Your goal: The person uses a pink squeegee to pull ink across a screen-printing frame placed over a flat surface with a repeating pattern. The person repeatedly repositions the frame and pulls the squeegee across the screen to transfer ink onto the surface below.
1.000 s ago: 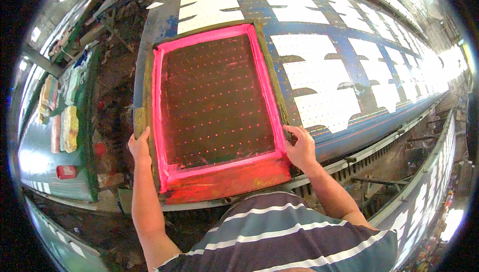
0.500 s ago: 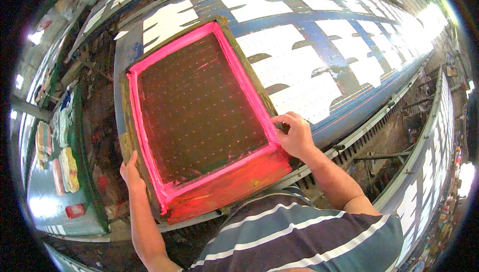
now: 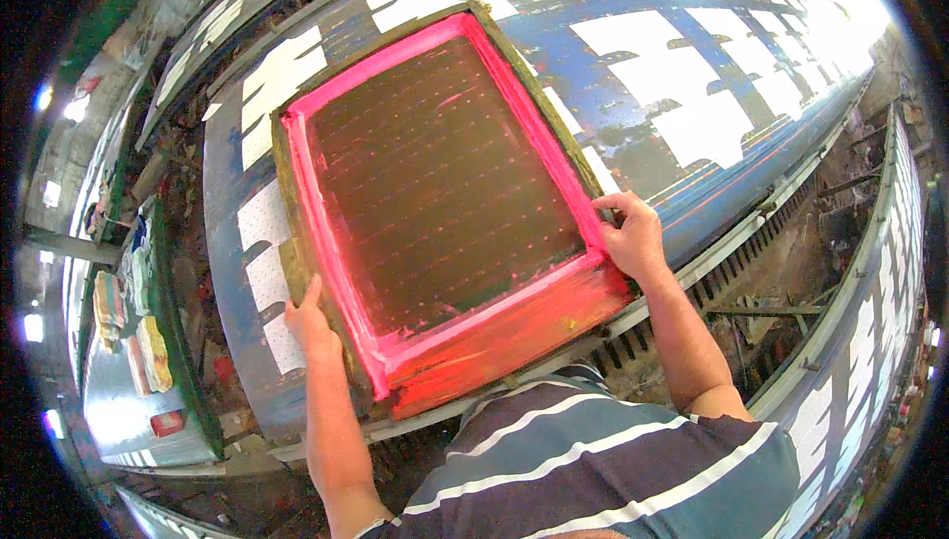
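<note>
Both of my hands hold a screen-printing frame (image 3: 539, 109) over a long blue-grey table. Its dark mesh (image 3: 445, 193) carries rows of small dots, and bright pink ink lines the inner border and stains the near side red. On the near part of the left edge, my left hand (image 3: 312, 328) is closed with the thumb up. My right hand (image 3: 633, 239) grips the right edge near the close corner, fingers bent over the rim. White cut fabric pieces (image 3: 274, 282) show beside the frame's left edge. Whether the frame touches the table, I cannot tell.
More white pieces (image 3: 682, 84) lie in rows along the table (image 3: 229, 272). A metal rail (image 3: 736, 233) runs along its near edge. Another table with white pieces (image 3: 840, 411) stands at right. Folded cloths (image 3: 153, 353) and a red container (image 3: 168, 423) sit on a green table at left.
Both hands have moved the frame to the right along the table. White pieces now show at its left, while pieces on its right are partly covered.
</note>
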The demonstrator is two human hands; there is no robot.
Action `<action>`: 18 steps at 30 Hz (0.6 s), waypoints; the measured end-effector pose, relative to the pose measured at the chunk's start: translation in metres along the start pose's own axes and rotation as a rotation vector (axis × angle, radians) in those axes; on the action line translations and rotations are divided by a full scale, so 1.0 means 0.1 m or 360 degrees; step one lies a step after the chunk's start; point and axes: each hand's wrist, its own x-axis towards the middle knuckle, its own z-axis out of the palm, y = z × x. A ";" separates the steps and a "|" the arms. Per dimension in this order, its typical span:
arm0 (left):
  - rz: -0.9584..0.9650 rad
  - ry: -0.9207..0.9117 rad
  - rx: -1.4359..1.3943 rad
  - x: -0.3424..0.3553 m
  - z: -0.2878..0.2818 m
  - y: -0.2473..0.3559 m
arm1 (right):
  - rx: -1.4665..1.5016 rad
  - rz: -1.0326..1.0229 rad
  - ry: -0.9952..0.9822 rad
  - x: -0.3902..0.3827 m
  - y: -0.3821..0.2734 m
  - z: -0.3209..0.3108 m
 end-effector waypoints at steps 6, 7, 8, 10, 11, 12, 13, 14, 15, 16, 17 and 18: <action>0.0064 -0.0046 -0.0093 -0.55 0.72 -0.19 | -0.0016 0.0012 0.0047 0.35 0.62 -0.54; 0.0096 -0.0059 -0.0094 -0.61 0.82 -0.22 | -0.0003 -0.0004 0.0049 0.39 0.69 -0.60; 0.0136 -0.0052 -0.0090 -0.66 0.89 -0.23 | 0.0000 -0.0015 0.0054 0.42 0.74 -0.64; 0.0076 -0.0060 -0.0095 -0.71 0.98 -0.24 | 0.0006 -0.0012 0.0050 0.47 0.83 -0.70; 0.0058 -0.0077 -0.0097 -0.73 1.01 -0.25 | 0.0006 0.0003 0.0044 0.49 0.87 -0.73; 0.0069 -0.0091 -0.0100 -0.75 1.04 -0.26 | 0.0005 0.0020 0.0040 0.51 0.91 -0.76; 0.0081 -0.0109 -0.0076 -0.76 1.06 -0.27 | 0.0009 -0.0049 0.0059 0.53 0.94 -0.78; 0.0092 -0.0113 -0.0047 -0.76 1.08 -0.28 | 0.0013 -0.0117 0.0079 0.56 0.97 -0.80; 0.0114 -0.0119 -0.0021 -0.76 1.09 -0.29 | -0.0025 -0.0083 0.0074 0.58 1.00 -0.81; 0.0111 -0.0124 -0.0034 -0.77 1.11 -0.30 | 0.0040 -0.0098 0.0032 0.58 1.02 -0.83; 0.0118 -0.0131 -0.0050 -0.77 1.11 -0.30 | 0.0061 -0.0011 -0.0036 0.59 1.04 -0.85; 0.0127 -0.0140 -0.0068 -0.77 1.12 -0.31 | 0.0084 0.0065 -0.0089 0.59 1.06 -0.86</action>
